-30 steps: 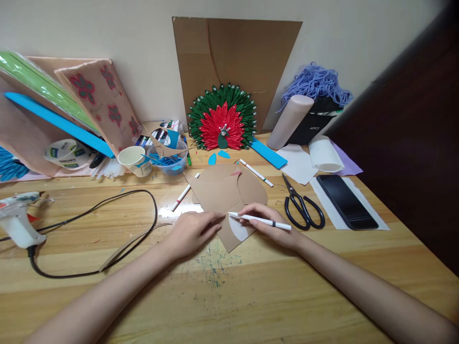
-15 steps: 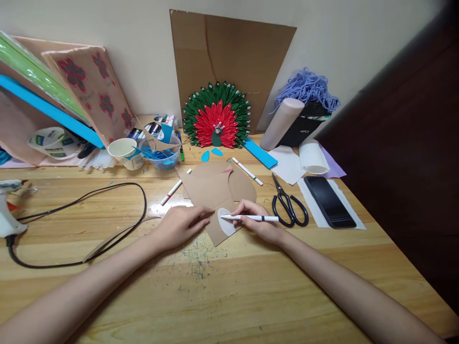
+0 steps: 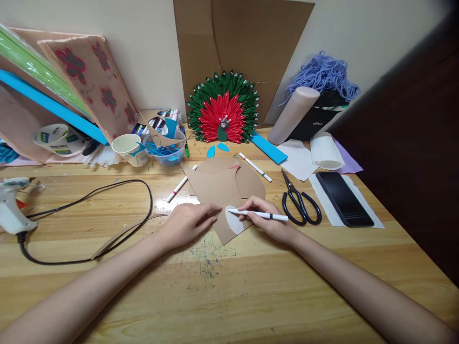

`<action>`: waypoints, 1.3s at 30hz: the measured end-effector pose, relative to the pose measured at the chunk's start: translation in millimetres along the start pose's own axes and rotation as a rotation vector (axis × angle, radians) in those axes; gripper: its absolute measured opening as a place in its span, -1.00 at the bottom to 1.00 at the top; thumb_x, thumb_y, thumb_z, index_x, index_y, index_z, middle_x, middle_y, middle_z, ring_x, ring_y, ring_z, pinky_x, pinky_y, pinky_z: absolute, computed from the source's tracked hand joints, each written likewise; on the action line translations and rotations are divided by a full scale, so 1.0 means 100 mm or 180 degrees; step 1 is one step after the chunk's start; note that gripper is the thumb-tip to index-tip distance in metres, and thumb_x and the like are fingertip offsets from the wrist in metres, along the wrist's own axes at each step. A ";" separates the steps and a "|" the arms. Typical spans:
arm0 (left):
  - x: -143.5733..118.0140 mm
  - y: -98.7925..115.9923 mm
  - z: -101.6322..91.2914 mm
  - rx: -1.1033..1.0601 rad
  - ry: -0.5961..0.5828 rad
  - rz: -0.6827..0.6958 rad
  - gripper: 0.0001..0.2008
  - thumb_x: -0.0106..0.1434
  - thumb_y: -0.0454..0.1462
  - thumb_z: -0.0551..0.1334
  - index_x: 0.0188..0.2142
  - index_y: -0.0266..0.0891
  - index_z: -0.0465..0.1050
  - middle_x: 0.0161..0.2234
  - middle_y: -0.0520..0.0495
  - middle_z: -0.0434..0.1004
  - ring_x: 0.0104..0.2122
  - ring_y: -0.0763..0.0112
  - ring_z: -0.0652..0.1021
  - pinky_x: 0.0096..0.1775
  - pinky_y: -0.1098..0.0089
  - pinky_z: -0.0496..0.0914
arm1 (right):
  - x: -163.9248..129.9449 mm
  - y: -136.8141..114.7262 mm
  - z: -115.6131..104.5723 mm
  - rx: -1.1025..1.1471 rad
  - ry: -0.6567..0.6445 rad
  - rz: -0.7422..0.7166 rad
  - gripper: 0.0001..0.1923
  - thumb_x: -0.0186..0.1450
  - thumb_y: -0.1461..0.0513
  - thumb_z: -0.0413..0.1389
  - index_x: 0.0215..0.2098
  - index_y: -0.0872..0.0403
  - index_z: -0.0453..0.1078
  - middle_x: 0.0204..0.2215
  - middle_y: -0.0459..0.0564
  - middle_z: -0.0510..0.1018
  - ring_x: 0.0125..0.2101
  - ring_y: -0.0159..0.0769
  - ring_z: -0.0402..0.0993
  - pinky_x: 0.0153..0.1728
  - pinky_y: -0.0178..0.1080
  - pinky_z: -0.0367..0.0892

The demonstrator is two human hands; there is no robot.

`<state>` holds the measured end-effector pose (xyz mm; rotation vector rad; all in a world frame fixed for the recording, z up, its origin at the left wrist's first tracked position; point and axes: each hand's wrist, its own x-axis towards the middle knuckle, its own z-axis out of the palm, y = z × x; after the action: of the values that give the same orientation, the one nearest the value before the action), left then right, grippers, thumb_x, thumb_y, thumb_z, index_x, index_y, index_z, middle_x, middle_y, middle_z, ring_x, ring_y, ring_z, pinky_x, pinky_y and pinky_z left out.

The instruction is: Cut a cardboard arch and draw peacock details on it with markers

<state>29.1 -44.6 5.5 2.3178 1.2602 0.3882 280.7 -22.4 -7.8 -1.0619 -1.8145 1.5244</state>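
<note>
My right hand (image 3: 270,220) is closed around a white marker pen (image 3: 263,214) with a black band. The pen's tip touches the upper left part of a white oval paper piece (image 3: 234,220), which lies on a brown cardboard piece (image 3: 224,234). Fingers stretched out, my left hand (image 3: 191,222) rests flat with its fingertips on the cardboard's left edge. Under and behind this piece is more cut cardboard (image 3: 213,177). Black-handled scissors (image 3: 300,200) lie to the right of my right hand.
Two more markers, one with a red band (image 3: 181,184) and one with a green band (image 3: 255,166), flank the cardboard. A glue gun (image 3: 14,210) and its cord lie left. Behind are a paper cup (image 3: 129,149), a plastic tub (image 3: 165,155) and a peacock craft (image 3: 224,112). A phone (image 3: 344,198) lies right.
The camera view has shifted, so most things appear farther right. The marker's tip has moved slightly up along the oval's left side. My left hand stays on the cardboard.
</note>
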 end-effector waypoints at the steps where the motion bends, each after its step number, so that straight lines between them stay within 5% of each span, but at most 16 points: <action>1: 0.00 0.00 0.00 -0.0004 -0.0001 0.0009 -0.73 0.32 -0.19 0.05 -0.01 -0.07 0.33 -0.16 0.02 0.56 -0.26 0.37 0.55 -0.29 0.35 0.36 | 0.00 0.00 0.00 -0.0078 0.0061 -0.0041 -0.86 0.29 0.20 0.01 -0.24 0.08 0.34 -0.33 0.01 0.53 -0.29 -0.28 0.47 -0.26 -0.24 0.32; 6: 0.00 -0.01 0.00 -0.0008 -0.0003 -0.0003 -0.73 0.32 -0.19 0.05 -0.01 -0.06 0.33 -0.17 0.02 0.57 -0.27 0.37 0.55 -0.31 0.36 0.35 | 0.01 -0.04 0.00 0.0096 -0.0169 0.0096 -0.89 0.28 0.23 0.03 -0.29 0.10 0.35 -0.35 0.01 0.54 -0.31 -0.28 0.49 -0.30 -0.27 0.33; 18: 0.02 0.00 -0.02 -0.0005 -0.0056 -0.0006 -0.73 0.31 -0.20 0.04 -0.01 -0.08 0.34 -0.19 0.00 0.57 -0.28 0.37 0.55 -0.31 0.37 0.35 | 0.02 -0.02 0.00 0.0075 0.0182 -0.0102 -0.90 0.30 0.24 0.00 -0.26 0.09 0.32 -0.35 0.00 0.54 -0.28 -0.28 0.47 -0.25 -0.23 0.31; 39: 0.01 0.01 -0.02 0.0003 -0.0026 -0.0012 -0.73 0.31 -0.22 0.04 -0.01 -0.08 0.34 -0.19 0.00 0.57 -0.28 0.38 0.55 -0.30 0.36 0.35 | 0.02 -0.02 0.00 0.0055 0.0142 -0.0086 -0.89 0.29 0.23 0.01 -0.27 0.09 0.33 -0.37 0.00 0.54 -0.29 -0.28 0.48 -0.26 -0.24 0.32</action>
<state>29.9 -43.6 8.1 2.3153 1.2609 0.3767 279.1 -21.1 -6.0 -1.0510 -1.7754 1.4863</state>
